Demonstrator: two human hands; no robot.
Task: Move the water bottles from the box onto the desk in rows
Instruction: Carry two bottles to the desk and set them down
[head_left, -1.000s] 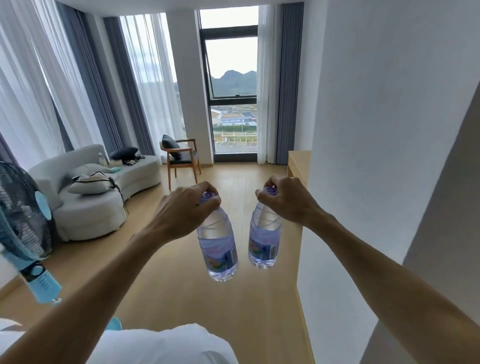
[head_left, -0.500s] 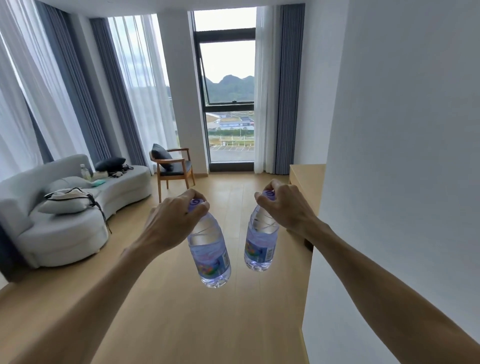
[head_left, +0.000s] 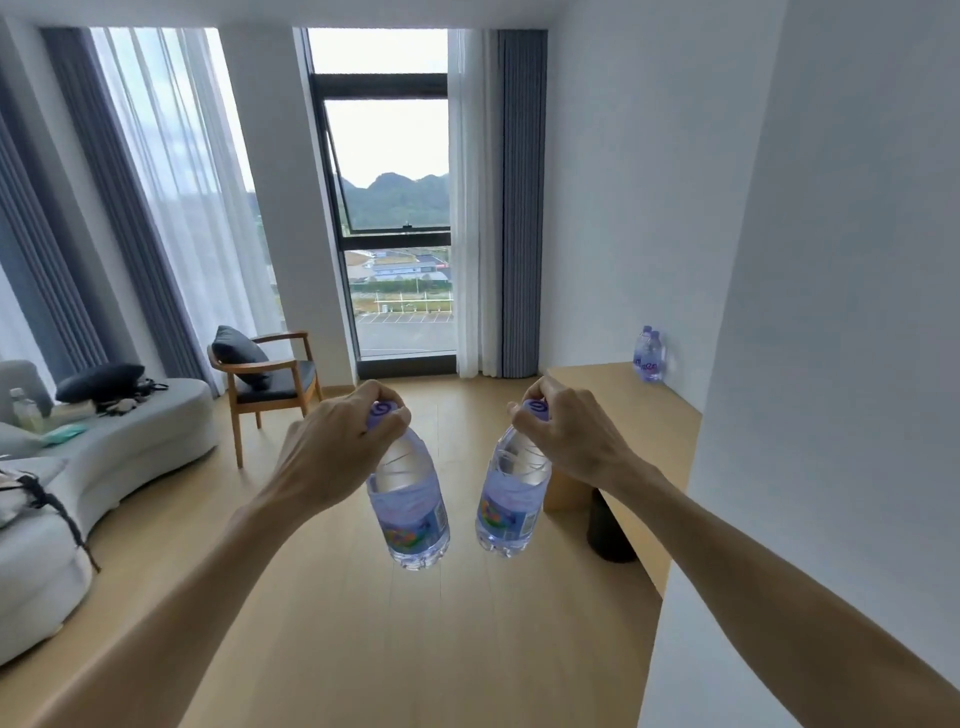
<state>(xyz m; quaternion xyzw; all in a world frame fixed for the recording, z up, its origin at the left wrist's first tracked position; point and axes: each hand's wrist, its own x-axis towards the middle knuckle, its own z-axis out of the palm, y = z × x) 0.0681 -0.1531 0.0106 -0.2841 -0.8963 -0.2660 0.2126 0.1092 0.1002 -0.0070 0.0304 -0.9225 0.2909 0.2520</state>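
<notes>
Clear plastic with purple caps, two water bottles hang in the air in front of the person, each carried from above by its cap: the left bottle (head_left: 410, 506) dangles from the left hand (head_left: 337, 447), whose fingers are clamped around the cap and neck, and the right bottle (head_left: 511, 499) dangles from the right hand (head_left: 566, 436), gripped the same way. Both bottles are tilted slightly, their bases leaning toward each other but not touching, and each wears a pale blue label with a colourful patch. They are held over the light wooden floor (head_left: 363, 623), with no box in sight. To the right, a light wooden counter (head_left: 597, 384) runs along the white wall (head_left: 831, 312), and at its far end, close against the wall, two more purple-capped bottles (head_left: 649, 356) stand upright just beside each other. A dark cylindrical object (head_left: 610, 525) stands on the floor beneath the counter's near edge. Straight ahead is a tall window (head_left: 395, 208) with hills and buildings outside, flanked by white sheer and grey curtains. Left of it a wooden armchair (head_left: 270, 374) holds a dark cushion, and a pale grey sofa (head_left: 104, 452) along the left side carries a dark cushion, a bag and some small items
</notes>
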